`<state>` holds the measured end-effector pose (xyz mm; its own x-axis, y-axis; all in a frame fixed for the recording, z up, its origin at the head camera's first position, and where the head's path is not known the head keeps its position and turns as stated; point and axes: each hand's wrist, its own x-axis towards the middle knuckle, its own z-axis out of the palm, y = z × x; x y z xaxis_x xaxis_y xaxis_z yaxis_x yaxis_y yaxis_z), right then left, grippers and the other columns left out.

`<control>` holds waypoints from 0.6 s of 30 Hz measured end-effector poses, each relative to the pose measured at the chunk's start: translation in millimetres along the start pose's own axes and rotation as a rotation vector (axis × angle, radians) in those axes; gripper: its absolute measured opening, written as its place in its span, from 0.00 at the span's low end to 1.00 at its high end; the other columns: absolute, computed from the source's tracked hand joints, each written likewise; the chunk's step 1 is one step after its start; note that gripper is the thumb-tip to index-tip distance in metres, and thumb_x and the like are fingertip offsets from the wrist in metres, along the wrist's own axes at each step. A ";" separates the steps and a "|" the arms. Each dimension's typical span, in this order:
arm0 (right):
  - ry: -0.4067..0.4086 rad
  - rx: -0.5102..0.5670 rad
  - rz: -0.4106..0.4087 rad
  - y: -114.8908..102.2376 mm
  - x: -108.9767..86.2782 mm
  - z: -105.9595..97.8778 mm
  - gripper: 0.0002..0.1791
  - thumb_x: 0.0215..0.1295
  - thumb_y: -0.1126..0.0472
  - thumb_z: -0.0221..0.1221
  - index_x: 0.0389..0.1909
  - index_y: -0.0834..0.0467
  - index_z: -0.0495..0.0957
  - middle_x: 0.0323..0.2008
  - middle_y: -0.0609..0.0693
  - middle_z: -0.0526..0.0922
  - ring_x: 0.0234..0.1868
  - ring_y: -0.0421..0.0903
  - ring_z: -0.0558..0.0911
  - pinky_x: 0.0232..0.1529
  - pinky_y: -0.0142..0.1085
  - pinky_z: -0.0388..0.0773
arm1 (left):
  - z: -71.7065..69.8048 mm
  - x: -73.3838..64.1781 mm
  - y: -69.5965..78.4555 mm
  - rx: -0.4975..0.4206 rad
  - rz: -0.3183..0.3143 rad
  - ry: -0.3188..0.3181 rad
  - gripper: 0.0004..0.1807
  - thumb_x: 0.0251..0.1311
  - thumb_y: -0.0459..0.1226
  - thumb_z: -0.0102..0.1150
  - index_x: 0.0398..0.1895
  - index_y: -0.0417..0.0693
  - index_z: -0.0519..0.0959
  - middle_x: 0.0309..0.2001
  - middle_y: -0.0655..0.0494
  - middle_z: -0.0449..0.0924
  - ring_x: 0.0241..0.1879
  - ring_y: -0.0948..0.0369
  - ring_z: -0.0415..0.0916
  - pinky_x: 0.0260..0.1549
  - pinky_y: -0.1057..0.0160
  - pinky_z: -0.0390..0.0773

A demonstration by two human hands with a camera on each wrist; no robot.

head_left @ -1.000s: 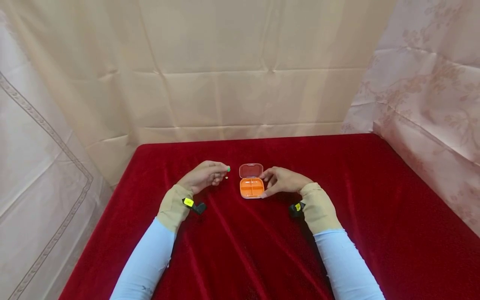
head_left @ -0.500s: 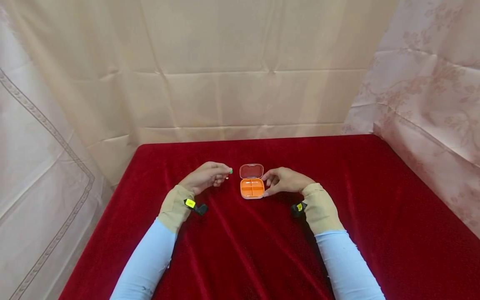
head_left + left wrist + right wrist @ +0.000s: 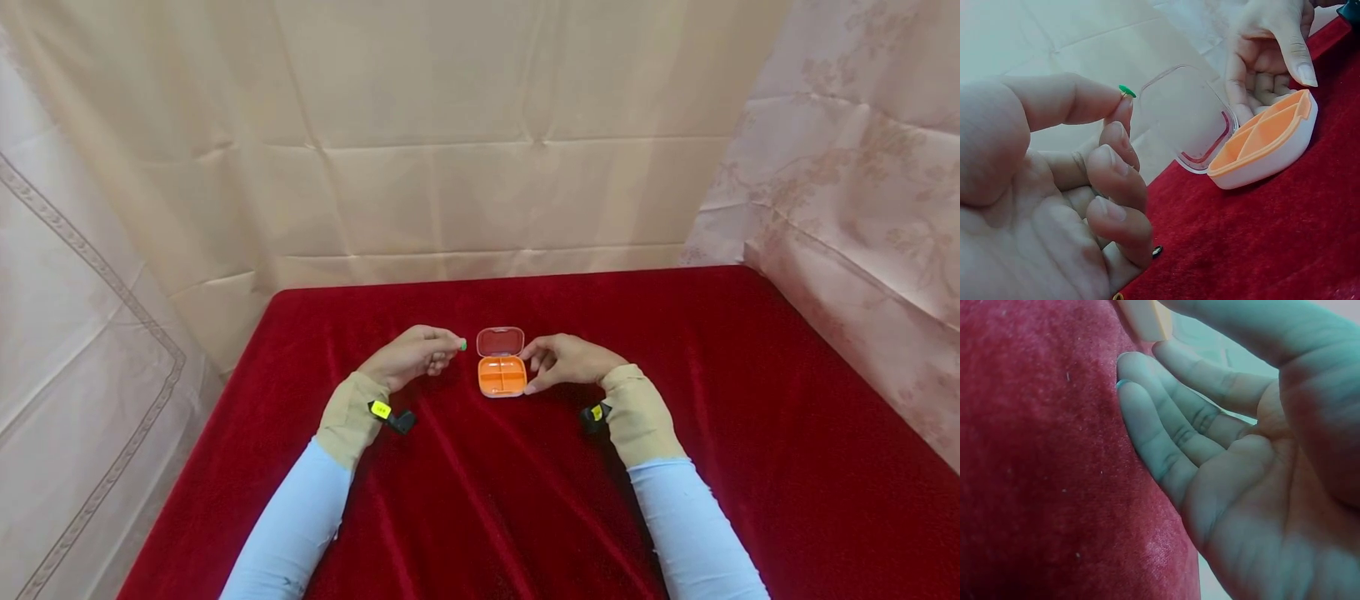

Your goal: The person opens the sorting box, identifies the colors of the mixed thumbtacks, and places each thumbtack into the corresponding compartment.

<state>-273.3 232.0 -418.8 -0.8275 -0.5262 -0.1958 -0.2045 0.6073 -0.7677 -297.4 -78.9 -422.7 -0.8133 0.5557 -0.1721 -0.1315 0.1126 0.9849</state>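
Observation:
My left hand [image 3: 411, 357] pinches a green stud earring [image 3: 1127, 91] between thumb and index finger. A thin pin shows under its flat green head, and the other fingers are curled in. To its right lies an orange-and-white pill box [image 3: 502, 392], its clear lid [image 3: 500, 341] tipped open to the back. The orange dividers make several compartments, with nothing seen in them in the head view. My right hand [image 3: 573, 362] holds the box at its right side, thumb by the near corner and index finger by the far one. In the right wrist view only a box corner [image 3: 1146, 322] shows.
A dark oval piece with a pale rim [image 3: 1157, 251] and a small gold-coloured piece [image 3: 1117, 296] show below my left fingers. Red velvet cloth [image 3: 480, 500] covers the table. Beige curtain [image 3: 480, 192] hangs behind, with patterned drapes at the sides.
My left hand has shifted slightly right with the green earring, closer to the pill box. A small pale piece below its fingers is now hidden in the head view. The right hand stays in place.

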 end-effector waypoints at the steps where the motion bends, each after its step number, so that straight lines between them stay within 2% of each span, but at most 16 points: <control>1: 0.001 0.000 0.001 0.0 0.4 -0.1 0.29 0.55 0.57 0.78 0.56 0.60 0.80 0.42 0.51 0.81 0.44 0.47 0.80 0.46 0.38 0.78 | 0.2 -0.2 0.2 0.003 0.002 0.000 0.19 0.74 0.36 0.59 0.52 0.23 0.76 0.27 0.57 0.71 0.26 0.63 0.64 0.27 0.67 0.67; 8: 0.009 -0.018 0.010 -1.0 0.4 -0.3 0.28 0.55 0.57 0.78 0.55 0.61 0.81 0.41 0.50 0.81 0.42 0.46 0.81 0.46 0.38 0.79 | 3.8 1.3 -2.1 0.030 -0.004 -0.019 0.19 0.74 0.36 0.59 0.50 0.22 0.75 0.27 0.56 0.69 0.26 0.62 0.64 0.27 0.66 0.66; 18: 0.010 -0.001 0.012 1.0 0.3 0.1 0.26 0.56 0.56 0.78 0.52 0.60 0.81 0.41 0.51 0.81 0.42 0.46 0.81 0.46 0.38 0.79 | 15.9 3.0 -4.2 0.084 0.007 -0.048 0.19 0.74 0.39 0.59 0.46 0.24 0.76 0.25 0.56 0.67 0.25 0.63 0.63 0.26 0.66 0.66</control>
<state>-273.7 232.4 -419.7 -0.8349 -0.5133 -0.1988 -0.1954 0.6141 -0.7646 -290.2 -64.6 -427.7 -0.7858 0.5952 -0.1684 -0.0766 0.1764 0.9813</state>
